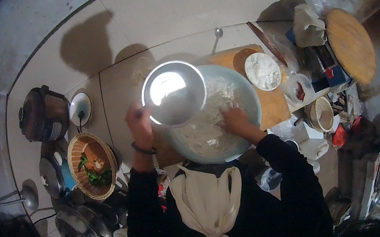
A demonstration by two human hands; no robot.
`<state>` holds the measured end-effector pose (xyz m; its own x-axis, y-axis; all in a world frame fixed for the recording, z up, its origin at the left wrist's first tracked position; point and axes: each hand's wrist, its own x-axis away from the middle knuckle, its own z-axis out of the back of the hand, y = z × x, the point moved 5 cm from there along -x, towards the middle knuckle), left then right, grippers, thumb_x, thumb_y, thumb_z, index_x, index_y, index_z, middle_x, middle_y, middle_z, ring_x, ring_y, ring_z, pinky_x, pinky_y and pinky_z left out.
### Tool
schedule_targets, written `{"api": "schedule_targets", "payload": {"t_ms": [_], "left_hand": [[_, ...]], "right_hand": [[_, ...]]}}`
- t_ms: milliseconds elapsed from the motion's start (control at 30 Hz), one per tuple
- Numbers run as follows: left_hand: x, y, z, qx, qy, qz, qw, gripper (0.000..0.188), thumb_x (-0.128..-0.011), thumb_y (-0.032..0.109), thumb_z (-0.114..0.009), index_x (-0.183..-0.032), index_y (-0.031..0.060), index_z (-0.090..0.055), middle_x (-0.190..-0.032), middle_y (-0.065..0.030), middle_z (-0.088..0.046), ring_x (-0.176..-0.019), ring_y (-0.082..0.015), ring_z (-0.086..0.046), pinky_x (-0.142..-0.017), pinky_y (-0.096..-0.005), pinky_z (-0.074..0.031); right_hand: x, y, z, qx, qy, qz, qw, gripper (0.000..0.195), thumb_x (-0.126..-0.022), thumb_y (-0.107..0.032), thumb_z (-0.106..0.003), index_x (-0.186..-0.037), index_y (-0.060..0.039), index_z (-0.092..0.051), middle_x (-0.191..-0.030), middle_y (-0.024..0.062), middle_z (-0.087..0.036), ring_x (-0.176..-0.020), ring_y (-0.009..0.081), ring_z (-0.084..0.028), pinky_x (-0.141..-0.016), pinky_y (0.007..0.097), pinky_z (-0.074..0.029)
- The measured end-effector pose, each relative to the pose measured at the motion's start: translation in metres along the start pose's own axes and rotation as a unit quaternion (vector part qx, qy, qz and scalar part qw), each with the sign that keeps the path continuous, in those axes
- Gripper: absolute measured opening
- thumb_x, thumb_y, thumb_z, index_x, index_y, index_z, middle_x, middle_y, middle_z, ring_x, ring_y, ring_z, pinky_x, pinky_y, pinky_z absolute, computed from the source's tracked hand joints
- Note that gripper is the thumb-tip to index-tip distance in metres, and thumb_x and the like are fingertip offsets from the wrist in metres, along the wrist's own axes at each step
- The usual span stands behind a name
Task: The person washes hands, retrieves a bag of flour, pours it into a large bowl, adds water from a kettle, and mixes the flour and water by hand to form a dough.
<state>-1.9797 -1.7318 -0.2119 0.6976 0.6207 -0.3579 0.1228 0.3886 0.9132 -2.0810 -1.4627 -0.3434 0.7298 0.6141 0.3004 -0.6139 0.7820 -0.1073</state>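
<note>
My left hand (139,121) grips a round shiny metal vessel (178,111) at its left side, holding it over the left part of a large pale green basin (254,106). Strong light glares off the metal, so I cannot tell what is inside. Floury mix (201,135) covers the basin's bottom, with whiter, drier patches of flour (224,90). My right hand (235,119) reaches into the basin from the right, its flour-coated fingers in the mix. Whether those fingers close on any of it is unclear. Beneath the basin lies a wooden board (275,107).
A bowl of white flour (263,72) stands on the board's right side, near a clear tub (298,90) with something red. Leftward are a wicker basket (74,169) holding greens, a dark electric cooker (45,114) and a metal pot (82,233). A spoon (218,33) lies behind.
</note>
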Motion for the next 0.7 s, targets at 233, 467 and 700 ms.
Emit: {"api": "schedule_targets", "payload": {"t_ms": [233,467,700], "left_hand": [[0.0,-0.004,-0.004,-0.014,-0.015,-0.039,0.999,0.03,-0.077,0.006,-0.066,-0.061,0.0064,-0.041,-0.057,0.0058,-0.034,-0.054,-0.0049,-0.03,-0.047,-0.0245,-0.024],[0.018,0.025,-0.023,-0.128,-0.108,-0.097,0.981,0.026,-0.072,0.004,-0.067,-0.062,0.0041,-0.042,-0.053,-0.0035,-0.036,-0.05,-0.0103,-0.036,-0.045,-0.0275,-0.032],[0.018,-0.005,-0.005,-0.105,-0.014,-0.035,0.994,0.025,-0.07,0.003,-0.066,-0.063,0.0038,-0.042,-0.053,-0.0016,-0.033,-0.051,-0.0093,-0.031,-0.046,-0.0258,-0.03]], "right_hand": [[0.011,0.006,-0.021,-0.027,-0.124,-0.004,0.992,0.049,-0.071,-0.033,-0.068,-0.113,-0.0113,-0.058,-0.102,0.0163,-0.06,-0.093,0.032,-0.06,-0.075,0.0441,-0.05],[0.045,0.001,-0.016,0.028,-0.056,0.11,0.992,0.047,-0.067,-0.027,-0.07,-0.11,-0.0111,-0.059,-0.09,0.0139,-0.062,-0.083,0.0308,-0.061,-0.069,0.0424,-0.05],[0.052,-0.016,0.019,0.015,-0.041,0.111,0.993,0.036,-0.069,-0.02,-0.065,-0.104,-0.0127,-0.062,-0.09,0.0128,-0.062,-0.087,0.0288,-0.061,-0.069,0.0434,-0.049]]}}
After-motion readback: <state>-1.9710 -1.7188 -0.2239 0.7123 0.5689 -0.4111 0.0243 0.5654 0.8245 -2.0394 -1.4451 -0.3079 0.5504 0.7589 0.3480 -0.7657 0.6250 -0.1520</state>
